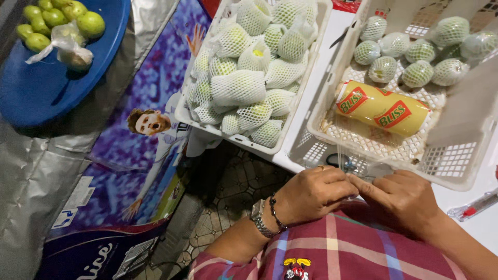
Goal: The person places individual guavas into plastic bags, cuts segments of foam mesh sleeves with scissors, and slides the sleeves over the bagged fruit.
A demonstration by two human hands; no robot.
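My left hand point(311, 194) and my right hand point(402, 197) meet close to my body, fingertips pinching a thin clear plastic bag point(358, 163) between them. The left wrist carries a metal watch and a dark bead bracelet. Just beyond the hands stands a white perforated crate point(451, 166) holding a yellow roll of plastic bags point(383, 109) and several green fruits in white foam nets point(419, 52). A second white crate point(244, 140) to the left is heaped with netted green fruits point(239, 88).
A blue round tray point(46, 88) at top left carries bare green fruits point(57, 18) and one bagged fruit. A printed purple poster lies over silver sheeting at left. A cutter with a red slider point(474, 206) lies on the white table at right. Patterned floor tiles show below.
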